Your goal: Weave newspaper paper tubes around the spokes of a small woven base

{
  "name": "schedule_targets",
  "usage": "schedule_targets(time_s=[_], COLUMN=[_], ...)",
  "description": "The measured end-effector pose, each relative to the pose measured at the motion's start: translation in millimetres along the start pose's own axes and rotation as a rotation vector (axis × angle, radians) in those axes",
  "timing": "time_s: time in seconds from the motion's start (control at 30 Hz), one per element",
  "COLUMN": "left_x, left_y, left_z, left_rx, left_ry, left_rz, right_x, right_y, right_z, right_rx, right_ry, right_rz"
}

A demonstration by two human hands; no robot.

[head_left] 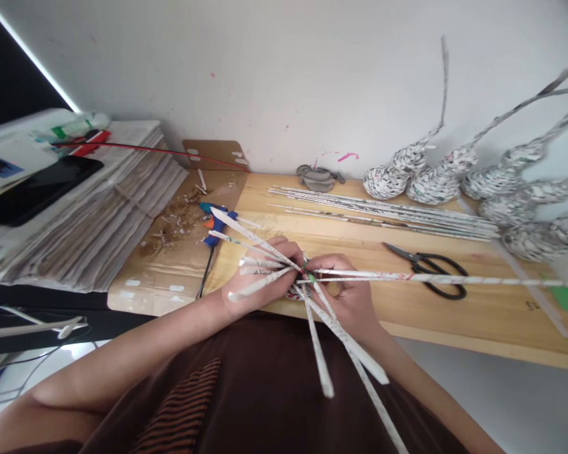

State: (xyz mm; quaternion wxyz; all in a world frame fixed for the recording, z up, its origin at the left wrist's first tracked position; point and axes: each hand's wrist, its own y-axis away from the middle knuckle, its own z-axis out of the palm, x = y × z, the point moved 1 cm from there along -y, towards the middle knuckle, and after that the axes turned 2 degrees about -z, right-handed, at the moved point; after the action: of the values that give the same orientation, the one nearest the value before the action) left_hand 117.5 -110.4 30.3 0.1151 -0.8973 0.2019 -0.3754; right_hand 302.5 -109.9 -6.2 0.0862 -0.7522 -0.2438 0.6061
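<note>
Between my two hands is a small woven piece [297, 292] of rolled newspaper, mostly covered by my fingers. Several paper tubes [318, 353] fan out of it in all directions, and one long tube [435, 278] runs off to the right. My left hand [267, 274] is closed around the left side of the weaving, with tubes lying across its back. On the other side, my right hand [345, 293] pinches the tubes near the centre. Its fingertips are close to the left hand's, and a bit of green shows there.
Black-handled scissors [438, 274] lie to the right. Behind are loose paper tubes [383, 214], a grey cloth-like bundle [318, 178] and several woven gourd shapes [397, 173]. At left are a blue glue gun [219, 227], cardboard [170, 271], a newspaper stack [146, 183] and a phone [42, 189].
</note>
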Motion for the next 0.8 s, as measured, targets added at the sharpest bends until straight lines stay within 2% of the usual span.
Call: schedule_targets(time_s=[0.17,0.4,0.53,0.67,0.73,0.8], left_x=[-0.9,-3.6,-4.9,-2.5,1.0,4.5], left_y=[2.3,5.4,3.6,-3.2,-7.0,-9.3], left_z=[-5.0,4.8,4.5,-2.5,-5.2,-6.2], left_rx=[-0.084,0.025,0.012,-0.090,-0.139,-0.131], left_ry=[-0.001,-0.071,-0.055,-0.048,-0.121,-0.159], left_rz=[0.059,0.103,0.140,0.193,0.165,0.127], right_x=[2.0,6.8,9.2,10.8,12.4,13.3], right_y=[1.4,3.3,5.8,7.1,6.2,4.6], right_z=[2.5,3.8,1.6,2.6,3.3,3.1], right_rx=[0.019,0.045,0.027,0.086,0.147,0.187], right_ry=[-0.015,-0.209,-0.192,-0.216,-0.222,-0.202], right_rz=[0.064,0.009,-0.022,0.079,0.165,0.275])
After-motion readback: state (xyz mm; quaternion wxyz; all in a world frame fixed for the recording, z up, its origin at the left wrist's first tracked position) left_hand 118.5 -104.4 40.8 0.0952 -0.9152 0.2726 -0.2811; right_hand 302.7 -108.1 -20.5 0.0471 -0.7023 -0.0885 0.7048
